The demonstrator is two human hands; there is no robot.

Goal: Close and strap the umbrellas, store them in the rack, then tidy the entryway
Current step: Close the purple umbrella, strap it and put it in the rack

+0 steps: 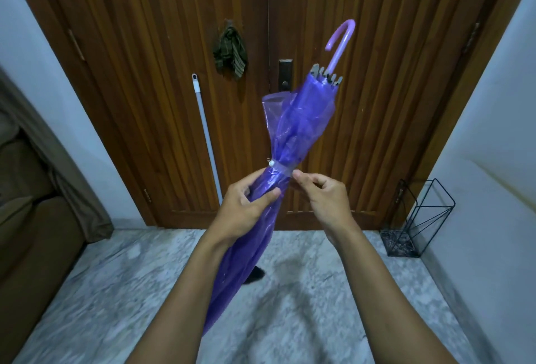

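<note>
One purple umbrella point(301, 123), furled, strap point(282, 169) wrapped

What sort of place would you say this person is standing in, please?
Most likely a home entryway: a wooden double door fills the wall ahead, an empty wire umbrella rack stands in the corner, and the floor is marble-patterned tile.

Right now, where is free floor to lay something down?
The marble floor between the sofa and the wire rack is bare. The rack itself holds nothing. The left door side is crowded by a leaning pole.
</note>
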